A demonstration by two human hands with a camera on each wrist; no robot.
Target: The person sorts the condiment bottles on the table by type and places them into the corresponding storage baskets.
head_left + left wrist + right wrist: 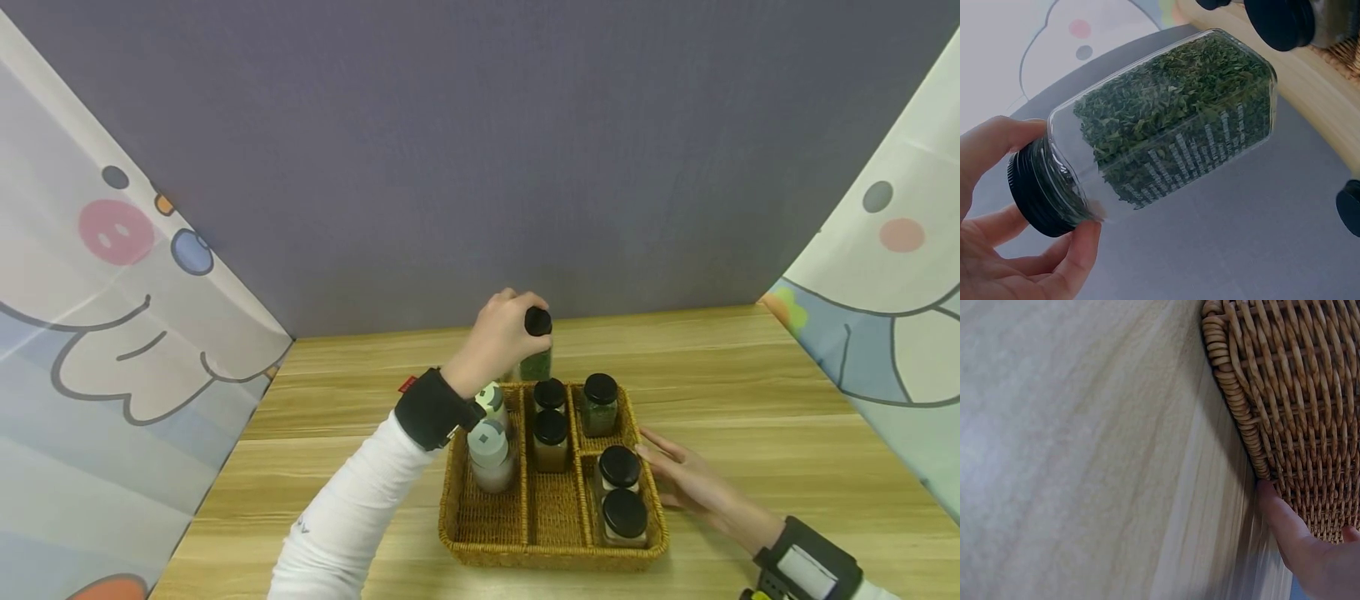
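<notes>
My left hand (504, 340) pinches a glass jar (536, 367) round its black lid, just above the far edge of a divided wicker basket (555, 557). Dried green herb flakes fill most of the jar (1179, 119), and white print runs along one side. In the left wrist view, thumb and fingers grip the lid's neck. My right hand (697, 485) touches the basket's right outer wall with its fingers fairly straight. Up close in the right wrist view, a finger lies along the base of the woven wall (1310, 419).
In the basket's left compartment stand two white-capped bottles (491, 462). Two black-lidded jars (551, 454) occupy the middle. A green herb jar (600, 414) is at the back right, with two jars (624, 517) in front. Behind the wooden table (360, 417) rises a grey panel (480, 167).
</notes>
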